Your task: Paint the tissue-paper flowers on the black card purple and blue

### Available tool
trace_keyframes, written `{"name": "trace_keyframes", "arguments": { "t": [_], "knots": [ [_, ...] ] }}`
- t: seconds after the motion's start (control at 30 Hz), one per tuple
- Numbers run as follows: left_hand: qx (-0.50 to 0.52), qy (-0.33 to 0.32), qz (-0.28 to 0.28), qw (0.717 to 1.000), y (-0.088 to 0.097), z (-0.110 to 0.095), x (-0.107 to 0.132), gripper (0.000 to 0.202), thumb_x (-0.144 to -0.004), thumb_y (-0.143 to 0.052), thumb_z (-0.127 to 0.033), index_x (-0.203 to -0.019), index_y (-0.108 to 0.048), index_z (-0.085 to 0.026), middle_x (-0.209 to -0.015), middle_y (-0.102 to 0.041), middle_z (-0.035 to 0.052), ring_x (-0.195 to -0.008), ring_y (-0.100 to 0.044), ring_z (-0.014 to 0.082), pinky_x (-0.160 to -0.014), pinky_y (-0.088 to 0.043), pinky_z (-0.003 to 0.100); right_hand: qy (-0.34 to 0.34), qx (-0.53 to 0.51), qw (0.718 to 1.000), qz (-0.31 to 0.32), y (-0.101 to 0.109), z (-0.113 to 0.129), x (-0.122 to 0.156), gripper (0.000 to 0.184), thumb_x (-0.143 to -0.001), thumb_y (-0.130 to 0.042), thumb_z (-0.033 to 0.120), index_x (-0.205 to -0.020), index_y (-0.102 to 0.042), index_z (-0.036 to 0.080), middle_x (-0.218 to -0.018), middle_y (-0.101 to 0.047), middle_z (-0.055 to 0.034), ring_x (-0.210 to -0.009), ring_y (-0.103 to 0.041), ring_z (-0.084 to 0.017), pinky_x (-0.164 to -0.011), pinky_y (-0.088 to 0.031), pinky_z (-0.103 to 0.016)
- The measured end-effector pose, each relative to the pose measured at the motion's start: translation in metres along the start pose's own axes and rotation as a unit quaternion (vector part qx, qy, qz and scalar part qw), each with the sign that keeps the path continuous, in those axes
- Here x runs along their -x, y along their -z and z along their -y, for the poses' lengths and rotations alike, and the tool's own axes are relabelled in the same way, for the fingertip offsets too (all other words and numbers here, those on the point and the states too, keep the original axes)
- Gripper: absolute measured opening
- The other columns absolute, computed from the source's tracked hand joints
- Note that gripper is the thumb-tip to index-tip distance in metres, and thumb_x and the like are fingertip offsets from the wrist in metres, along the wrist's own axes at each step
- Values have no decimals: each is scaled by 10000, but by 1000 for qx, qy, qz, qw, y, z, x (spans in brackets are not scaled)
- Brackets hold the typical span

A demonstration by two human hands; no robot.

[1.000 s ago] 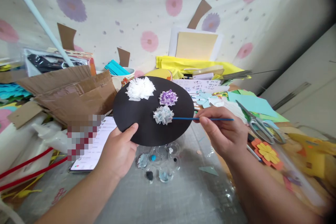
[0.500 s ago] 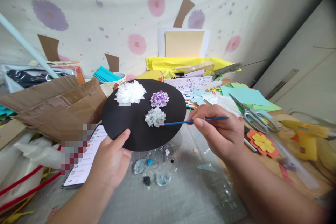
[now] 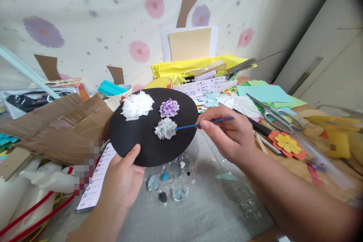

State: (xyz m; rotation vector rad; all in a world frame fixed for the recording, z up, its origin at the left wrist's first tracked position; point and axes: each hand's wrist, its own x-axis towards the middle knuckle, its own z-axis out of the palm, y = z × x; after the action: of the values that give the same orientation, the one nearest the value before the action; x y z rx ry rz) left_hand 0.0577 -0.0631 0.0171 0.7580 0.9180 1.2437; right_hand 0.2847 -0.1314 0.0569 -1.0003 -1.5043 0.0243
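Note:
My left hand (image 3: pixel 126 176) grips the lower left edge of a black oval card (image 3: pixel 133 136), thumb on top and fingers beneath. Three ruffled paper flowers sit on the card: a white flower (image 3: pixel 137 105) at upper left, a purple-and-white flower (image 3: pixel 169 108) at upper right, and a grey-blue flower (image 3: pixel 165 128) below that one. Between the thumb and fingers of my right hand (image 3: pixel 231 130) is a thin blue paintbrush (image 3: pixel 188 126). Its tip meets the right side of the grey-blue flower. Below the card lies a clear paint palette (image 3: pixel 171 181) with blue, black, white and grey-blue paint.
To the left are folded cardboard (image 3: pixel 59 128), white bottles (image 3: pixel 42 181) and a phone (image 3: pixel 95 185). Scissors (image 3: pixel 276 117), an orange-and-yellow paper flower (image 3: pixel 287 144) and a yellow glue gun (image 3: pixel 337 132) lie at right. Coloured paper (image 3: pixel 265 95) and yellow crepe paper (image 3: pixel 176 69) are behind.
My right hand and the brush have shifted left in view, with the brush still against the grey-blue flower's right side. The card has moved slightly, and the camera view has turned a little.

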Motion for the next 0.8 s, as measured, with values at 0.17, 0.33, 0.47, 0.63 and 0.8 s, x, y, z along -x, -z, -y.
{"name": "trace_keyframes", "arguments": {
  "t": [0.17,0.33,0.47,0.63,0.8],
  "knots": [
    [-2,-12,5,1000,0,0,0,543,-776,-769,-165,-1296,-650,-269,-1325,-689,56,-1318,-554,274,-1160,-360,460,-3,-30,999,14,0,1,0,82,-905,-597,204,-824,-611,193,-746,-689,-34,-677,-652,-147,-632,-518,-305],
    [14,-8,20,1000,2,2,-3,502,-794,-755,-181,-1275,-661,-291,-1306,-704,20,-1316,-558,268,-1137,-410,437,26,23,999,17,3,0,0,72,-890,-592,176,-822,-604,195,-725,-689,-25,-638,-640,-137,-601,-501,-285],
    [-4,-12,11,1000,4,3,-3,496,-784,-771,-235,-1261,-667,-329,-1283,-716,5,-1279,-591,292,-1079,-484,462,47,32,998,12,4,0,0,82,-880,-581,154,-821,-594,210,-725,-692,-18,-645,-649,-142,-614,-508,-290],
    [-4,-7,17,1000,4,3,-4,520,-785,-774,-244,-1286,-650,-310,-1258,-729,28,-1303,-571,288,-1067,-497,446,33,54,998,11,3,0,-1,69,-884,-588,174,-830,-599,215,-724,-692,-15,-651,-649,-146,-612,-506,-299],
    [14,-15,14,1000,1,3,-4,525,-759,-780,-202,-1260,-662,-310,-1291,-711,12,-1336,-539,276,-1098,-465,444,22,34,999,-4,4,-1,0,81,-886,-580,164,-827,-599,217,-723,-671,-9,-645,-633,-144,-605,-494,-306]
  ]
}}
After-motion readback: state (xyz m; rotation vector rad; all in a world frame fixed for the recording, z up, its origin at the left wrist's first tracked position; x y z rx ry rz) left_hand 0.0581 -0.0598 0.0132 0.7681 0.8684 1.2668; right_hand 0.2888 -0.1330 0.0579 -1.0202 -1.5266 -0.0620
